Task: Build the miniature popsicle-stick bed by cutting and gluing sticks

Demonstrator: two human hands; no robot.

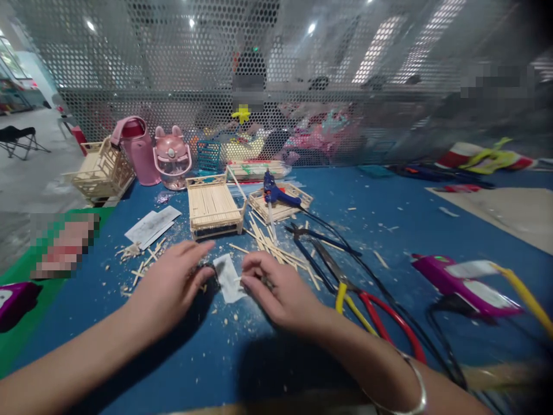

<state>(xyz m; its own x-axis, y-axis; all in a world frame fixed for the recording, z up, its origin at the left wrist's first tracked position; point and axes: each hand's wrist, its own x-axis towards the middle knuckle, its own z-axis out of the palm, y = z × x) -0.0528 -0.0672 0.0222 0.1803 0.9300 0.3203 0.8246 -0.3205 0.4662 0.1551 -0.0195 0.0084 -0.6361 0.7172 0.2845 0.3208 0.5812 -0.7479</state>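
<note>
My left hand hovers left of a small white paper, its thumb and fingers apart with no held thing visible between them. On the paper's other side, my right hand is closed in a pinch on a short pale stick piece, whose tip points over the paper. Beyond both hands stands a miniature bed-like frame of thin wooden sticks. A blue glue gun rests on a flat stick panel beside it. Loose wooden sticks lie scattered just past my right hand.
Diagonal cutters and red-and-yellow-handled scissors lie right of my right hand, near a black cable. Two pink bottles and another stick model stand back left. A perforated metal screen borders the blue table.
</note>
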